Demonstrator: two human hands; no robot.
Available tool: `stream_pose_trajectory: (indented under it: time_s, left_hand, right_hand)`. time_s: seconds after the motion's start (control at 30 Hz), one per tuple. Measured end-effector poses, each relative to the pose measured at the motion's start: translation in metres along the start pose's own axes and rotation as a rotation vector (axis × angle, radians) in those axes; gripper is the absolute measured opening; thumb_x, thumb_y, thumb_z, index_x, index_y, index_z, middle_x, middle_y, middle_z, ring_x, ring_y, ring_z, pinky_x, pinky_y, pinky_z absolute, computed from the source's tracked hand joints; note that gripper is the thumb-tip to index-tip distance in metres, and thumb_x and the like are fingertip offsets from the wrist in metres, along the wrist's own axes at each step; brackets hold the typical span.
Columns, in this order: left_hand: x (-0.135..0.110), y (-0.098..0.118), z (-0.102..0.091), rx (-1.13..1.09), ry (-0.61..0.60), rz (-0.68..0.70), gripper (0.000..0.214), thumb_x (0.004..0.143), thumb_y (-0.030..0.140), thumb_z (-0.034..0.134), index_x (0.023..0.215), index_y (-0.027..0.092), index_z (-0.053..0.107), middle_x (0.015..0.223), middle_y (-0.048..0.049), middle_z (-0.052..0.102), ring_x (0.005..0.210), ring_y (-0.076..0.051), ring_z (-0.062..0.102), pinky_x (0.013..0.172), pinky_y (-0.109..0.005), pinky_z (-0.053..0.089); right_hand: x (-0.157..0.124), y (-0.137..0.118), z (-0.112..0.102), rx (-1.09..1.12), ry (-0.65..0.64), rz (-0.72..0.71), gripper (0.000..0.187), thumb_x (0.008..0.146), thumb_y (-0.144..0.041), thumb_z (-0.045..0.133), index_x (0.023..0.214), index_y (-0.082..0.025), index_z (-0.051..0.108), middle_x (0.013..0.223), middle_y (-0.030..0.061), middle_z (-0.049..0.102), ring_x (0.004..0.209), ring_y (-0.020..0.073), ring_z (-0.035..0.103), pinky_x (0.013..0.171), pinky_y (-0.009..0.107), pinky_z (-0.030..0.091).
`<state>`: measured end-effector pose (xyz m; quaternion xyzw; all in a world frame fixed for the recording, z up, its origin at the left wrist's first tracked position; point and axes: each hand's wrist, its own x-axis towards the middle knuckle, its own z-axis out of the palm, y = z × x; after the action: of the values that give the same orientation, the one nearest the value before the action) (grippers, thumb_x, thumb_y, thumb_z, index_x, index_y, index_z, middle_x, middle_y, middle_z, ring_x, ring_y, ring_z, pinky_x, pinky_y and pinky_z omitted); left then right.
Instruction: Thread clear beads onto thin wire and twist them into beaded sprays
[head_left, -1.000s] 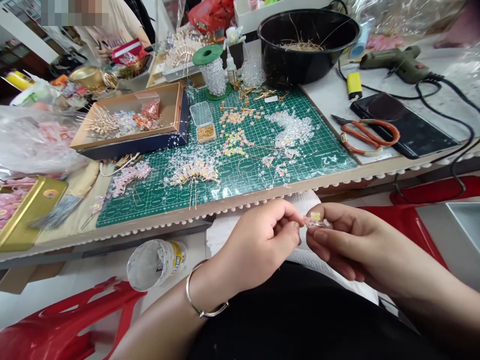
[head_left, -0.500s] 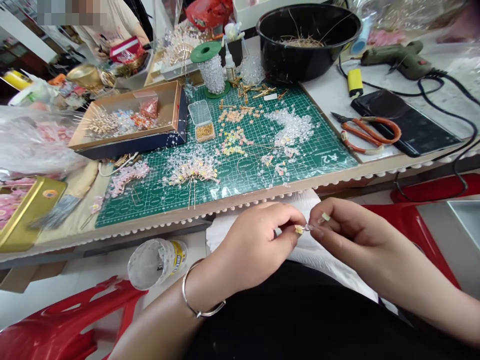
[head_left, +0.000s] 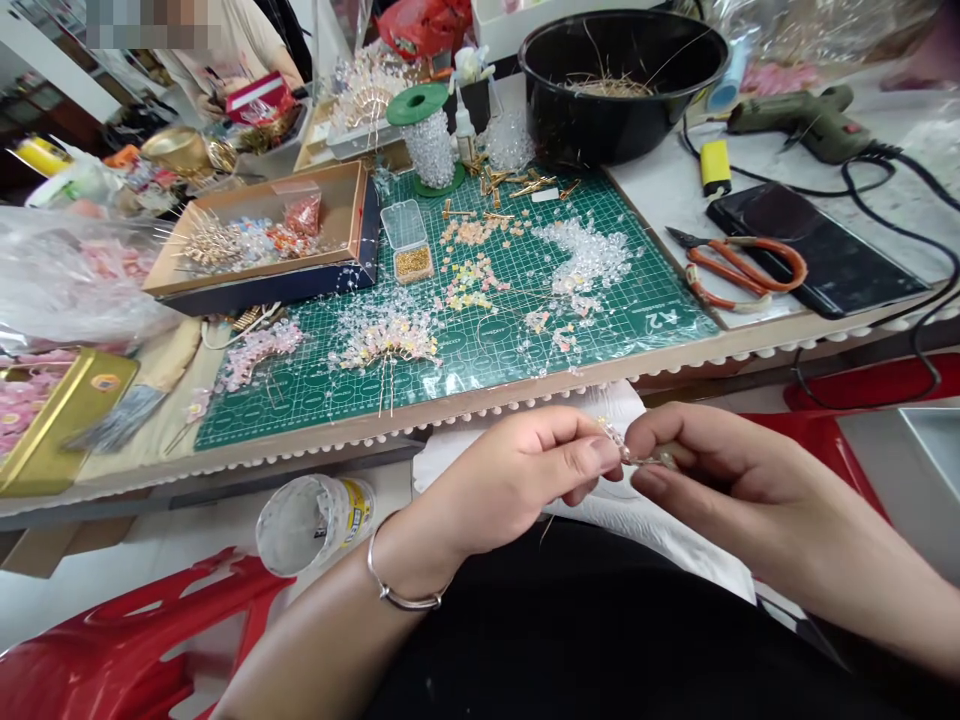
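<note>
Head view: here's left hand point(head_left: 517, 475), thumb and forefinger pinching small beaded piece point(head_left: 615, 438), 4 o'clock from centre. Right hand point(head_left: 727, 480) pinching its other side, 3 o'clock from left. Thin strand point(head_left: 547, 530) below left, cutting mat point(head_left: 502, 372) at 10 o'clock from piece, pliers point(head_left: 742, 262) at 1. My read: anchor left firmly, work right gently, spare beads sideways strain.

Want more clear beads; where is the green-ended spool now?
In the head view, the green-ended spool stands left of centre at the far edge of the cutting mat, left of the dropper bottle.
</note>
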<state>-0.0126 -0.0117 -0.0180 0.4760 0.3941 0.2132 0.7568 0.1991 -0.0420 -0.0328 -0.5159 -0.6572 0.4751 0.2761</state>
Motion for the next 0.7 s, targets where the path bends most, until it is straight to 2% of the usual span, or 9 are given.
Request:
stream_pose_trajectory:
  time_s: [0.03, 0.13, 0.23, 0.37, 0.47, 0.57, 0.7]
  left_hand:
    - [0.001, 0.000, 0.000, -0.070, -0.008, -0.011, 0.029, 0.090, 0.044, 0.066, 0.082, 0.017, 0.061, 0.066, 0.0040, 0.050, 0.059, -0.009, 0.038, 0.056, -0.024, 0.029]
    - [0.003, -0.001, -0.001, -0.194, -0.016, -0.036, 0.030, 0.081, 0.043, 0.073, 0.077, 0.015, 0.063, 0.073, 0.0005, 0.057, 0.057, -0.007, 0.035, 0.054, -0.024, 0.025]
    - [0.004, -0.001, -0.001, -0.179, -0.045, -0.062, 0.025, 0.078, 0.038, 0.072, 0.073, 0.015, 0.064, 0.071, 0.0003, 0.058, 0.056, -0.007, 0.034, 0.053, -0.025, 0.025]
    - [0.006, -0.003, -0.005, -0.056, -0.111, -0.038, 0.015, 0.080, 0.028, 0.067, 0.072, 0.016, 0.065, 0.072, 0.0005, 0.060, 0.065, -0.010, 0.046, 0.063, -0.024, 0.035]
    - [0.005, -0.002, -0.008, 0.036, -0.159, -0.034, 0.011, 0.080, 0.025, 0.066, 0.073, 0.017, 0.065, 0.074, 0.0011, 0.061, 0.071, -0.011, 0.051, 0.069, -0.025, 0.040]
    - [0.003, 0.001, -0.008, 0.199, -0.142, -0.065, 0.013, 0.084, 0.028, 0.065, 0.076, 0.017, 0.064, 0.070, 0.0036, 0.056, 0.066, -0.010, 0.045, 0.062, -0.024, 0.036]
    - [0.000, 0.006, -0.006, 0.321, -0.102, -0.075, 0.015, 0.086, 0.030, 0.061, 0.079, 0.017, 0.064, 0.068, 0.0054, 0.051, 0.063, -0.009, 0.042, 0.057, -0.023, 0.033]
  right_hand:
    - [0.001, 0.000, -0.003, 0.000, -0.031, -0.035, 0.010, 0.095, -0.034, 0.059, 0.097, -0.028, 0.065, 0.068, -0.0039, 0.061, 0.053, 0.0123, 0.051, 0.043, 0.020, 0.041]
    - [0.003, -0.001, -0.012, -0.069, -0.096, -0.139, 0.017, 0.095, -0.024, 0.054, 0.103, -0.031, 0.067, 0.086, -0.0019, 0.072, 0.073, 0.0156, 0.068, 0.057, 0.021, 0.053]
    - [0.004, -0.003, -0.014, -0.161, -0.074, -0.165, 0.015, 0.096, -0.026, 0.054, 0.092, -0.030, 0.068, 0.081, -0.0033, 0.071, 0.071, 0.0138, 0.067, 0.061, 0.021, 0.052]
    - [0.001, -0.006, -0.011, -0.226, -0.070, -0.143, 0.020, 0.096, -0.030, 0.053, 0.084, -0.027, 0.068, 0.070, -0.0032, 0.065, 0.060, 0.0129, 0.059, 0.053, 0.023, 0.045]
    - [-0.002, -0.004, -0.011, -0.229, -0.153, -0.006, 0.025, 0.097, -0.038, 0.052, 0.081, -0.026, 0.067, 0.066, -0.0022, 0.061, 0.057, 0.0137, 0.053, 0.048, 0.024, 0.039]
    - [-0.003, 0.003, -0.010, -0.138, -0.263, 0.196, 0.033, 0.095, -0.053, 0.054, 0.084, -0.025, 0.068, 0.066, -0.0024, 0.055, 0.056, 0.0133, 0.045, 0.047, 0.025, 0.034]
    - [-0.003, 0.008, -0.007, -0.093, -0.226, 0.270, 0.031, 0.091, -0.053, 0.060, 0.084, -0.024, 0.070, 0.059, -0.0050, 0.046, 0.051, 0.0122, 0.038, 0.045, 0.025, 0.030]
